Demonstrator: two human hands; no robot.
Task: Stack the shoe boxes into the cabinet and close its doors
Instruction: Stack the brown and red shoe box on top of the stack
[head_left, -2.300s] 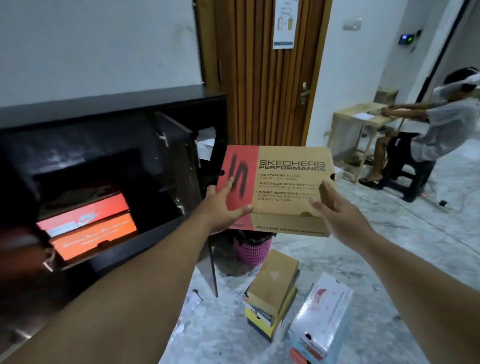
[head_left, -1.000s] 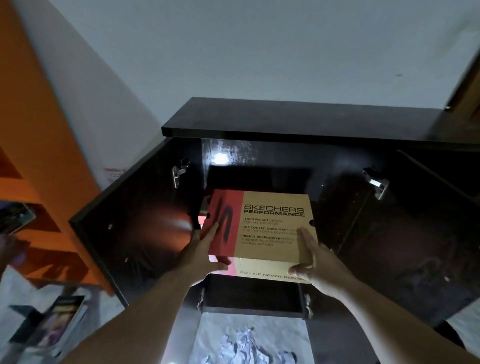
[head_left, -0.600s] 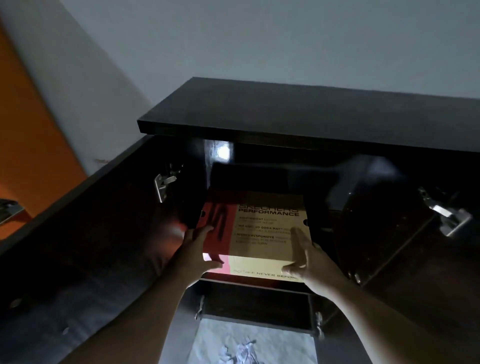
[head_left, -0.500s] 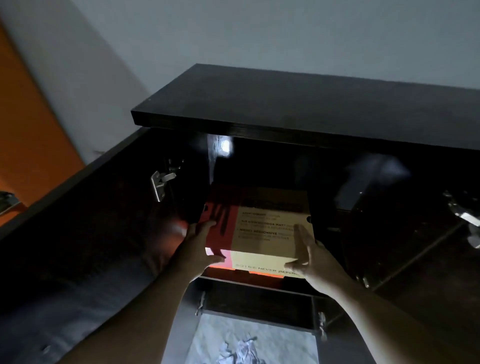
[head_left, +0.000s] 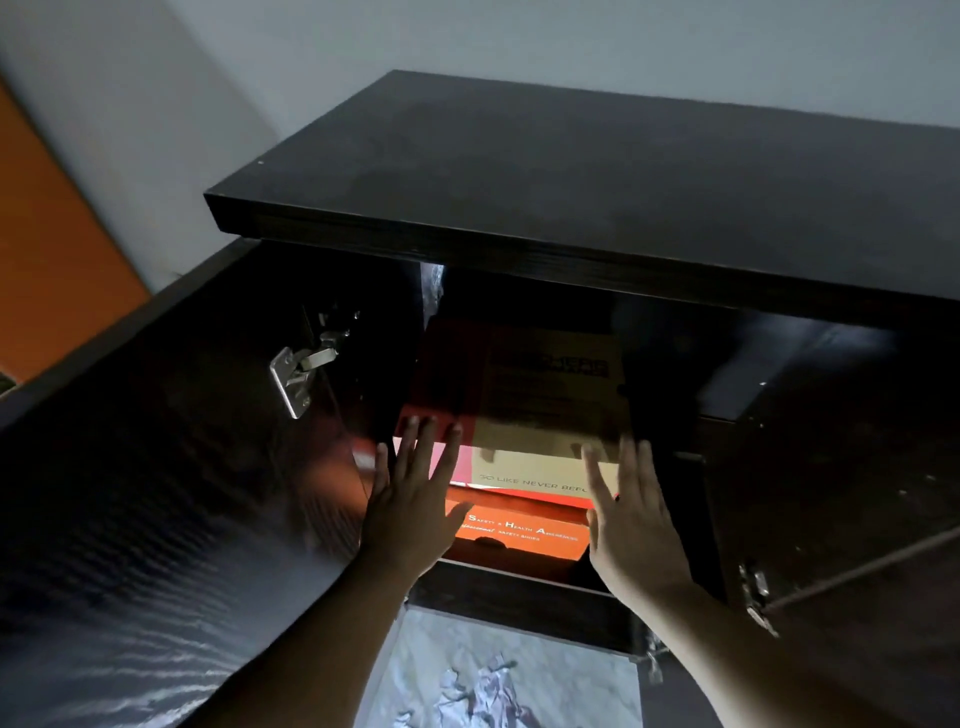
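Observation:
The tan and red shoe box lies inside the black cabinet, on top of an orange shoe box. My left hand has straight fingers whose tips touch the box's front left edge. My right hand is flat too, its fingers against the box's front right corner. Most of the box sits in the dark under the cabinet's top board. Both cabinet doors stand open: the left door and the right door.
A metal hinge sticks out on the left door's inner face, and another hinge shows at lower right. Crumpled white paper lies on the marble floor below. An orange panel stands at far left.
The box has slid deeper into the cabinet onto the orange box. My hands have let go of its sides and now lie flat against its front.

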